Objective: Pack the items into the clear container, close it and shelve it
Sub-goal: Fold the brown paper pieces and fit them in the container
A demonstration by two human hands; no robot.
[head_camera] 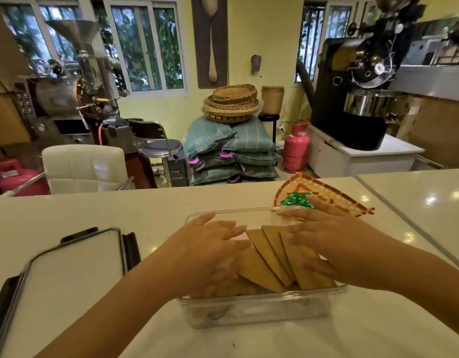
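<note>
A: Your fingers (223, 229) lie straight on both hands, spread over the brown paper packets (272, 257) inside the clear container (262, 306).

B: Count?

A: Four packets showing, one lid (71, 264) left on the table (146, 210).

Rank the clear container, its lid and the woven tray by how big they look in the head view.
1. Lid, though it lies nearer the camera at the frame's edge, so its lead is unsure.
2. Clear container, close behind; the hands hide part of it.
3. Woven tray, smallest, farther back and partly hidden.
</note>
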